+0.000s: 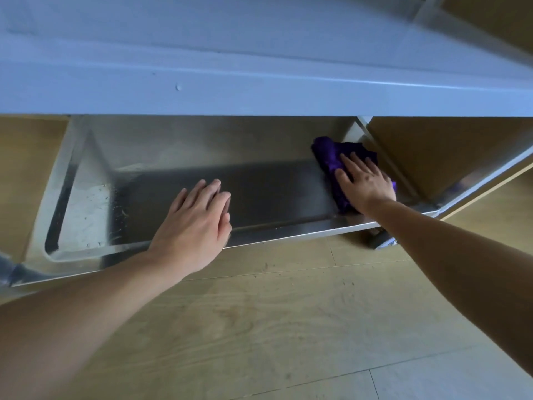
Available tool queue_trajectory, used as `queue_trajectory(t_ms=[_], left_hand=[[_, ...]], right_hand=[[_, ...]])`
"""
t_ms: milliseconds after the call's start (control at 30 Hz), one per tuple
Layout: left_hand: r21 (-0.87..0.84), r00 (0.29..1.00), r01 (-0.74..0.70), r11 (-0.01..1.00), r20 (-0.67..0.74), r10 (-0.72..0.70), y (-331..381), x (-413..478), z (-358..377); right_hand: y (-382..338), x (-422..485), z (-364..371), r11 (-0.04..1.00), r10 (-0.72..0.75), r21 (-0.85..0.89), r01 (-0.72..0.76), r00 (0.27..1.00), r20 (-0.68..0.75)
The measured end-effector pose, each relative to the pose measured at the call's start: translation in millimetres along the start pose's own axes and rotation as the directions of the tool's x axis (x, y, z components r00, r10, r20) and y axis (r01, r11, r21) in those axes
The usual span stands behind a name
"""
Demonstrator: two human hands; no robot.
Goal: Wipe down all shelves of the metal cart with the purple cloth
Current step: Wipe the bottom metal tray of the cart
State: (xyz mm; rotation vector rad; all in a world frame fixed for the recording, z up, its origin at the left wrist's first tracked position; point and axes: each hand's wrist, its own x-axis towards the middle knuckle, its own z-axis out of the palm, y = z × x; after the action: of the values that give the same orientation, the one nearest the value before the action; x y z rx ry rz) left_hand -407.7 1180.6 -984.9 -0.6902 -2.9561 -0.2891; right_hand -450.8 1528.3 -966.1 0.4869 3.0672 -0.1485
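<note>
Metal cart: its lower shelf runs across beneath the upper shelf, with pale specks and smears at the left end. Your left hand reaches over the front rim near the middle, fingers straight and close together, holding nothing. At the right end, your right hand presses flat, fingers spread, on the bunched purple cloth.
</note>
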Motion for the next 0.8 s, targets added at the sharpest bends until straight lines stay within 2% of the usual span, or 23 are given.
queue_trajectory(t_ms=[100, 167, 267, 333, 400, 500, 600, 700, 800], left_hand=[[0.001, 1.000, 0.007, 1.000, 0.009, -0.007, 2, 0, 0], [-0.002, 1.000, 0.013, 1.000, 0.009, -0.013, 3, 1, 0], [-0.004, 1.000, 0.009, 1.000, 0.012, -0.009, 1, 0, 0], [-0.014, 1.000, 0.007, 1.000, 0.009, -0.006, 0, 0, -1], [-0.025, 1.000, 0.001, 1.000, 0.008, -0.001, -1, -1, -2], [-0.030, 1.000, -0.004, 1.000, 0.008, 0.004, 0, -1, -3], [-0.038, 1.000, -0.008, 0.999, 0.019, 0.008, 2, 0, -4], [-0.057, 1.000, -0.021, 0.998, 0.020, 0.023, 1, 2, -3], [-0.138, 0.999, -0.009, 0.990, 0.048, 0.016, -3, 5, -7]], right_hand=[[-5, 2, 1, 0.997, 0.077, 0.020, -0.077, 0.997, 0.018], [-29, -1, 2, 0.998, 0.053, 0.019, -0.053, 0.999, 0.013], [-74, -24, 8, 0.986, -0.166, -0.005, 0.166, 0.986, -0.007], [-95, -46, 14, 0.939, -0.343, -0.007, 0.343, 0.939, 0.001], [-97, -57, 16, 0.907, -0.421, 0.002, 0.421, 0.907, 0.017], [-75, -52, 10, 0.913, -0.409, -0.006, 0.409, 0.913, 0.011], [-40, -40, 3, 0.946, -0.322, -0.041, 0.322, 0.947, 0.000], [-14, -31, -9, 0.942, -0.310, -0.100, 0.319, 0.946, 0.095], [-21, -34, -17, 0.938, -0.295, -0.189, 0.290, 0.955, 0.003]])
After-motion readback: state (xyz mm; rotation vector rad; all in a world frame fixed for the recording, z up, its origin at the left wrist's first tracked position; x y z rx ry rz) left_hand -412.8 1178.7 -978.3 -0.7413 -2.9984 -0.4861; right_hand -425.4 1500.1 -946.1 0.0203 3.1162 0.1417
